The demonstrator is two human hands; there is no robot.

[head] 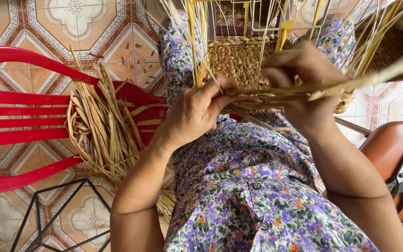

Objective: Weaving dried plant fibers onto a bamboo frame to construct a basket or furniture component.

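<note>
While the half-woven basket (239,60) sits on the person's lap, propped against the knees in the flowered dress (243,186), it reads as the biggest piece in play: woven base of pale plaited fibre, a white wire frame (257,18) inside, yellow and cream upright stakes (193,42) fanning out above. Judged light but springy; the stakes look stiff enough to flick back, so the woven rim is the safer place to steady it.

Red plastic chair (19,102) at the left carries a loose bundle of dried straw strands (103,126). Dry, flat, probably brittle at a sharp fold, soft along the length.

Working strand (350,84): long, flattened, runs from the basket rim out to the right. Likely limp and slightly slick; best held close to the weave.

Left hand (194,112) curled, thumb and fingers pinching the strand against the rim. Right hand (304,88) closed round the same strand, fingers folded over it.

Scissors (399,179) lie on a brown seat (388,144) at the right, untouched.
</note>
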